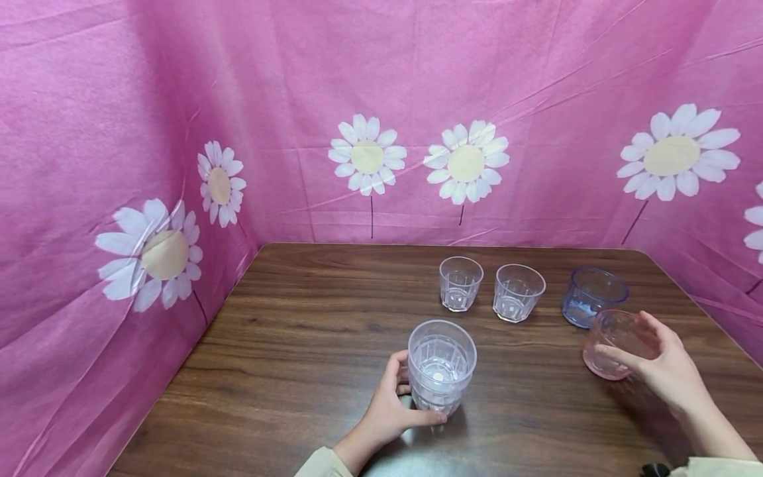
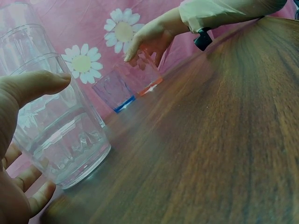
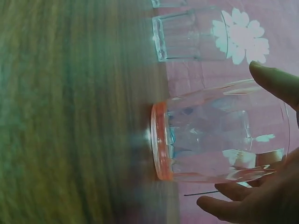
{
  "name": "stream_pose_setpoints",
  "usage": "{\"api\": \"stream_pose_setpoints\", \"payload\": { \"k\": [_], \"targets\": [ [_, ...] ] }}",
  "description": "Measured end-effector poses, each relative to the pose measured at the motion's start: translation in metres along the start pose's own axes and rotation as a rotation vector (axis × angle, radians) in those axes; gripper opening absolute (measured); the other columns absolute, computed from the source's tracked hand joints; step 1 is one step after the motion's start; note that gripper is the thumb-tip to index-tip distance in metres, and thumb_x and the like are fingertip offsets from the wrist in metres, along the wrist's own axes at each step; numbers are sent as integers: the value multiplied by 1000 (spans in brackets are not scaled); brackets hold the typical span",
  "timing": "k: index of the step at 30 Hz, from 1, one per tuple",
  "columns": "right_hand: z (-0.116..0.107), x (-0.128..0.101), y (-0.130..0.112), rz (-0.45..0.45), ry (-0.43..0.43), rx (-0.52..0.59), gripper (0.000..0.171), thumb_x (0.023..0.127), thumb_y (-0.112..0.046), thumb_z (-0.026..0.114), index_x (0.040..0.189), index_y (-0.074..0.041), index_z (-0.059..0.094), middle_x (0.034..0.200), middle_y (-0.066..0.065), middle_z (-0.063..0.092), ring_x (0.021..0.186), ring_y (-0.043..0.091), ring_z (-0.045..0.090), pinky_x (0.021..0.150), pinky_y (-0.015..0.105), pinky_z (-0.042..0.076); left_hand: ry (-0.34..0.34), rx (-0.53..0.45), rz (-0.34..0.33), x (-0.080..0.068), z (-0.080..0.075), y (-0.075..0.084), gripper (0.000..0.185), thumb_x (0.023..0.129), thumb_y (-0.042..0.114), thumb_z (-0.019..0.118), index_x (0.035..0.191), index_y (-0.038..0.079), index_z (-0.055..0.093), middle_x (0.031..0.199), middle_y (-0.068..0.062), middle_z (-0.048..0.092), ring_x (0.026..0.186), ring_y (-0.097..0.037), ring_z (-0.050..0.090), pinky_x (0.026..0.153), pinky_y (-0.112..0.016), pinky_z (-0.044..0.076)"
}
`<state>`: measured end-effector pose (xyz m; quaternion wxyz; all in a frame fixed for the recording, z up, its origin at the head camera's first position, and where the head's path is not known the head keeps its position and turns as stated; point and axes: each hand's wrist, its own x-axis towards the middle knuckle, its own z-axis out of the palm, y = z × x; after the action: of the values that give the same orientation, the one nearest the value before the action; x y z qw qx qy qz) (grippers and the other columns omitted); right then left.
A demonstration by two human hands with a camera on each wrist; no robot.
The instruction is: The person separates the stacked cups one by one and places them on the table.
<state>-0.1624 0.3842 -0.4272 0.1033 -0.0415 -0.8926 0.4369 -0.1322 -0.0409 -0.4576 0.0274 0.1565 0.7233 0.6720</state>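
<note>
My left hand (image 1: 387, 411) curls round the stack of clear tumblers (image 1: 441, 364) standing near the counter's (image 1: 286, 344) front edge; my right hand (image 1: 661, 364) cups the pink tumbler (image 1: 614, 344) beside the blue one (image 1: 590, 295). They look light, rigid and slick, so I judge a grip round the sidewalls safest.

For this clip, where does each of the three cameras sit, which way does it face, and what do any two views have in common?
Head: worn high, facing forward and down at the wooden table; shows both forearms, left hand on the clear stacked glasses, right hand on the pink glass.
Left wrist: low beside the stack, facing across the table; shows its thumb and fingers, and the other hand.
Right wrist: rolled sideways, close on the pink glass; shows thumb and fingertips.
Shared: all three show the pink glass; head and left wrist also show the blue glass.
</note>
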Motion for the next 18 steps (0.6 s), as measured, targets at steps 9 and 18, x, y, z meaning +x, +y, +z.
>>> {"api": "stream_pose_setpoints", "payload": {
  "k": [9, 18],
  "targets": [
    [4, -6, -23, -141, 150, -46, 103, 79, -17, 82, 150, 15, 14, 150, 44, 11, 143, 52, -3, 113, 64, -2, 0, -1, 4, 0, 0, 0, 83, 61, 2, 91, 132, 11, 47, 116, -2, 58, 106, -14, 53, 88, -28, 42],
    [15, -17, -54, -303, 218, -34, 88, 76, -5, 79, 147, 12, 30, 149, 40, 22, 145, 45, 1, 112, 64, -3, 1, 2, 8, 0, 1, -1, 83, 61, 2, 91, 131, 11, 47, 115, -1, 58, 105, -14, 53, 88, -28, 42]
  ]
}}
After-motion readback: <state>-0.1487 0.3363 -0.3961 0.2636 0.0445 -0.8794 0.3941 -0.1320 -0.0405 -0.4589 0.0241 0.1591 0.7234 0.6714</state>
